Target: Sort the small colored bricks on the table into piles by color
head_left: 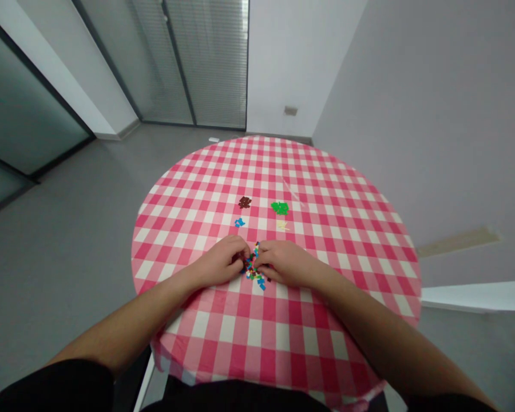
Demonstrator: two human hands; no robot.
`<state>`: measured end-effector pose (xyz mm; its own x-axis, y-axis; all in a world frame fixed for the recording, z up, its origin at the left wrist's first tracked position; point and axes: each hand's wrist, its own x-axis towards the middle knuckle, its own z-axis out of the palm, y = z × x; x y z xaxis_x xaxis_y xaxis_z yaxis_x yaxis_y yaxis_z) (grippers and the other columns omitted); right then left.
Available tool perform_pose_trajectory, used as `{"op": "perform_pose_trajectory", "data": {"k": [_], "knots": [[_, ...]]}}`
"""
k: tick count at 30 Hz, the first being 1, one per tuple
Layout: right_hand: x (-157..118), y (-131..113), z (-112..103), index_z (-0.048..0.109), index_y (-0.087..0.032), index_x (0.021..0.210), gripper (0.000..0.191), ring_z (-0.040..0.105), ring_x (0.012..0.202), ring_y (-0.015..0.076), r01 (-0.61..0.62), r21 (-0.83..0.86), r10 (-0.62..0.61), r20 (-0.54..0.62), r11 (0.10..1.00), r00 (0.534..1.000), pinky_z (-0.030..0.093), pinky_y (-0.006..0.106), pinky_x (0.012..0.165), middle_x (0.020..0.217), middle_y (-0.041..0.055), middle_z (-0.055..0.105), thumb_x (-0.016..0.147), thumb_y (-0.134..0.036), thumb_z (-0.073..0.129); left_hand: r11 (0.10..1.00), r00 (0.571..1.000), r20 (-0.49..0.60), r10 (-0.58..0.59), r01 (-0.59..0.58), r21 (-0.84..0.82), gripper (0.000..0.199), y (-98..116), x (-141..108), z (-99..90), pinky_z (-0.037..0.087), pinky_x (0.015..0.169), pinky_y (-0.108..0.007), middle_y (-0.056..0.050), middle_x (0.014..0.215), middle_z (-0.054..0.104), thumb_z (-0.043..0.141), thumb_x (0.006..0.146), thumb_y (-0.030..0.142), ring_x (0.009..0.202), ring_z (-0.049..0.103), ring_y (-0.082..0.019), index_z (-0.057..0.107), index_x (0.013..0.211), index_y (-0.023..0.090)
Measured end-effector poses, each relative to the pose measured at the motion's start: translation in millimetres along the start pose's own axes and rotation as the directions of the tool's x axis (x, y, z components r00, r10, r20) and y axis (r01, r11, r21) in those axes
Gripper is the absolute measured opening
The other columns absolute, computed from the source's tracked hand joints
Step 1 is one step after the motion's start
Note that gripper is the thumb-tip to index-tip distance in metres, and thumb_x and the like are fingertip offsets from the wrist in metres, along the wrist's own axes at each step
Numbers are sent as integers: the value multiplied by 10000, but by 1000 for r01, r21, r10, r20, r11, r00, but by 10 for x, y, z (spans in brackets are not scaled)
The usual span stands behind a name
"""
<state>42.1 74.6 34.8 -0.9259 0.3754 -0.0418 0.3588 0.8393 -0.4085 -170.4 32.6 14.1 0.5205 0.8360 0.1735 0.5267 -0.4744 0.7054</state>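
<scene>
Between my hands lies a mixed pile of small coloured pieces (254, 273), with blue ones at its near edge. My left hand (224, 260) touches the pile's left side, fingers curled and closed; whatever they pinch is too small to name. From the right, my right hand (282, 262) reaches into the same pile with bent, closed fingers, and their tips are hard to make out. Beyond the hands are separate small heaps: dark brown (244, 202), green (280, 208), blue (239, 222) and pale yellow (282, 225).
A round table with a red-and-white checked cloth (347, 229) carries everything. Grey floor (90, 229) shows to the left. Glass partitions (163, 63) and a white wall (300, 51) stand behind, and another wall rises at the right.
</scene>
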Motion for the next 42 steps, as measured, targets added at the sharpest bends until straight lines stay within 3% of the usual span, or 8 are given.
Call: {"op": "perform_pose_trajectory", "data": {"k": [7, 12, 14, 18, 25, 31, 36, 42], "knots": [[3, -28, -39, 711, -178, 931, 161, 596, 823, 173, -31, 68, 32, -16, 997, 999, 436, 271, 712, 908, 65, 663, 870, -133, 569, 1000, 1000, -3, 0, 0, -1, 238, 1, -3, 1, 444, 780, -341, -25, 821, 594, 446, 689, 27, 805, 535, -181, 554, 820, 194], [-82, 51, -134, 689, -170, 879, 128, 605, 713, 148, -120, 245, 161, -157, 962, 974, 447, 254, 653, 801, 39, 686, 847, -134, 570, 1000, 1000, 2, -3, 3, 3, 241, 2, 2, -15, 439, 772, -330, -23, 817, 588, 444, 676, 21, 796, 531, -178, 547, 815, 188], [-125, 143, -152, 692, -174, 838, 112, 612, 648, 135, -169, 358, 264, -236, 918, 935, 459, 241, 613, 740, 25, 689, 818, -154, 584, 1000, 1000, 4, -4, 4, 8, 243, 5, 1, -22, 438, 769, -328, -23, 819, 582, 443, 676, 19, 796, 527, -179, 545, 817, 188], [-193, 404, -142, 717, -170, 835, 133, 652, 666, 152, -185, 489, 402, -386, 853, 830, 505, 261, 619, 802, 54, 725, 786, -222, 604, 1000, 1000, 3, 0, 0, 5, 240, 9, -5, -23, 437, 769, -327, -25, 826, 579, 443, 685, 16, 800, 523, -179, 543, 822, 186], [-260, 769, -130, 765, -178, 841, 185, 672, 737, 180, -411, 432, 591, -490, 803, 640, 524, 291, 687, 850, 57, 748, 757, -211, 604, 1000, 1000, 4, 10, -10, 4, 225, -19, 2, -8, 435, 778, -324, -24, 829, 582, 448, 705, 10, 798, 520, -172, 541, 816, 182], [-244, 921, -63, 752, -165, 893, 228, 669, 726, 188, -497, 393, 630, -565, 774, 534, 522, 301, 699, 826, 57, 746, 726, -165, 597, 1000, 1000, 6, 5, -5, 9, 225, -11, -5, -7, 435, 771, -321, -27, 835, 583, 454, 712, 8, 808, 520, -174, 545, 822, 181], [-209, 988, -26, 711, -161, 1032, 308, 686, 757, 194, -486, 401, 624, -589, 777, 513, 535, 306, 711, 868, 63, 752, 738, -177, 620, 1000, 1000, 5, 16, -16, 5, 224, -4, -3, -10, 435, 773, -319, -27, 833, 585, 451, 712, 5, 808, 521, -172, 544, 817, 180], [-227, 1033, -20, 709, -165, 997, 274, 701, 792, 198, -466, 426, 631, -553, 776, 544, 548, 316, 742, 890, 69, 755, 736, -173, 626, 1000, 1000, 10, 17, -17, 2, 224, -12, -4, -14, 435, 783, -318, -28, 838, 594, 453, 709, 8, 819, 527, -174, 552, 819, 177]]}}
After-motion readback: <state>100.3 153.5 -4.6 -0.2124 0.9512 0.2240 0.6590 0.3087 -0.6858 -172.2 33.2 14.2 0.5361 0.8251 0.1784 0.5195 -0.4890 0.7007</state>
